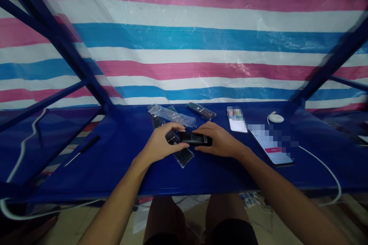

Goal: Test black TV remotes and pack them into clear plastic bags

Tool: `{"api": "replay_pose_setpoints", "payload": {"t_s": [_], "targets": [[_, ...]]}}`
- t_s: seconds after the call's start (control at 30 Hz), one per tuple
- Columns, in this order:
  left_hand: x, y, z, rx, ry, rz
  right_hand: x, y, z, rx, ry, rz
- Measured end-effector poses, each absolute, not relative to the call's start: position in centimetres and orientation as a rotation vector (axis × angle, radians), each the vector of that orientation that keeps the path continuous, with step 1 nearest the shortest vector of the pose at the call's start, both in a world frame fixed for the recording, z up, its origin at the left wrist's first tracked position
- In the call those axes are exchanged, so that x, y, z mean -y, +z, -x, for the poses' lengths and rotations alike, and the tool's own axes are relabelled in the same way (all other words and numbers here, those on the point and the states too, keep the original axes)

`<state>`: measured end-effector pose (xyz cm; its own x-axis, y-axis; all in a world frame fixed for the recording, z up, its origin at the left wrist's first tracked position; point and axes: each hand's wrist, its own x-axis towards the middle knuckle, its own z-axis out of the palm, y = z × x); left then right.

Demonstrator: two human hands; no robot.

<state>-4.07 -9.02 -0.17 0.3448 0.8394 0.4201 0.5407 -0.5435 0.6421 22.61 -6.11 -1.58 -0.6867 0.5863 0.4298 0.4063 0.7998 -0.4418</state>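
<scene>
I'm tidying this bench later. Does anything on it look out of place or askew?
Nothing looks damaged or spilled. Both hands, left hand and right hand, hold a black remote. A bagged remote lies slanted beneath them, and a screwdriver lies apart at the left.

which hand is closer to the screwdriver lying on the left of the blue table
Left. The left hand grips the black remote at mid-table, with the screwdriver well off to its left. The right hand holds the remote's other end, farther away.

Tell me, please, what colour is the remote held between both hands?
Black: the remote between the left hand and right hand shows best in the head view.
</scene>
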Motion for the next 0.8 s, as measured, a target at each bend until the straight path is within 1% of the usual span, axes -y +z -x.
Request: {"api": "replay_pose_setpoints", "payload": {"t_s": [0.1, 0.17, 0.27, 0.33, 0.4, 0.47, 0.53, 0.6, 0.7, 0.8], "targets": [[8.9, 0.0, 3.6, -1.136, 1.024, -2.331, 6.3, -1.0, -22.8, 2.438, 0.381, 0.682], [7.7, 0.4, 5.0, -1.123, 1.031, -2.370, 6.0, -0.7, -23.4, 2.430, 0.289, 0.706], [4.5, 0.7, 8.9, -1.270, 1.163, -2.379, 5.8, -0.3, -24.9, 2.426, 0.122, 0.819], [2.1, 0.4, 11.6, -1.374, 1.119, -2.417, 6.0, 0.0, -25.9, 2.467, 0.134, 0.918], [0.1, -0.4, 13.6, -1.438, 0.993, -2.363, 6.7, 0.0, -26.8, 2.471, 0.273, 1.060], [-1.1, -1.2, 14.6, -1.468, 0.894, -2.242, 7.6, -0.1, -27.6, 2.376, 0.565, 1.161], [-1.6, -1.8, 14.9, -1.462, 0.872, -2.151, 8.5, -0.4, -28.5, 2.195, 0.886, 1.158], [-1.5, -1.9, 14.8, -1.447, 0.911, -2.121, 9.3, -0.7, -29.6, 2.002, 1.120, 1.102], [-0.6, -1.3, 14.6, -1.446, 0.941, -2.141, 10.2, -1.4, -31.4, 1.853, 1.350, 1.006], [1.4, -0.1, 13.9, -1.458, 0.952, -2.230, 10.7, -2.3, -32.8, 1.760, 1.412, 0.993]]}}
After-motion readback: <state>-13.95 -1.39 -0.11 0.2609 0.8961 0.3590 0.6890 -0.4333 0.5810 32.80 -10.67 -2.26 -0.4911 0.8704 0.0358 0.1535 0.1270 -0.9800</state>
